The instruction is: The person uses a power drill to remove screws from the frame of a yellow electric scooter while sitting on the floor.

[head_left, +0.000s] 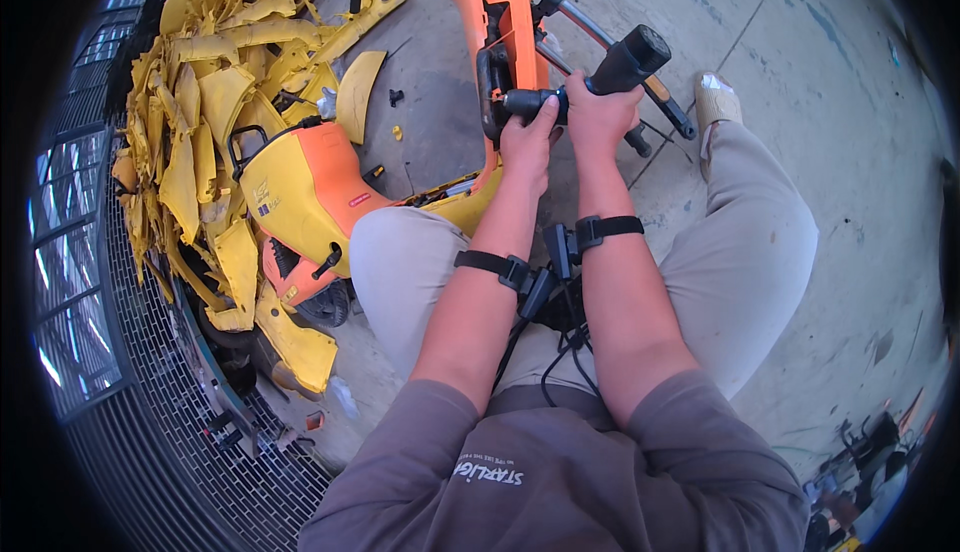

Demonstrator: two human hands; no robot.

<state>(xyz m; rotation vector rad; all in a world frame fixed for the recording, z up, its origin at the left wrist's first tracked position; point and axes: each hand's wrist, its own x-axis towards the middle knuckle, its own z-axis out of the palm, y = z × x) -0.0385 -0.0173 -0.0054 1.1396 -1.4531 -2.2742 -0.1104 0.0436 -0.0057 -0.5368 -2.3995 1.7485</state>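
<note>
Power driver (628, 62), black, rigid and probably weighty, sits against the orange scooter frame (515, 22) above your knees, your right hand (600, 117) wrapped around its grip, left hand (527, 142) clasping its nose.

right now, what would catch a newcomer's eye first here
Both hands meet at top centre: the left hand grips the black handlebar grip of an orange scooter frame, and the right hand holds a black power tool against it. To the left, a heap of yellow plastic panels fills the floor.
</note>
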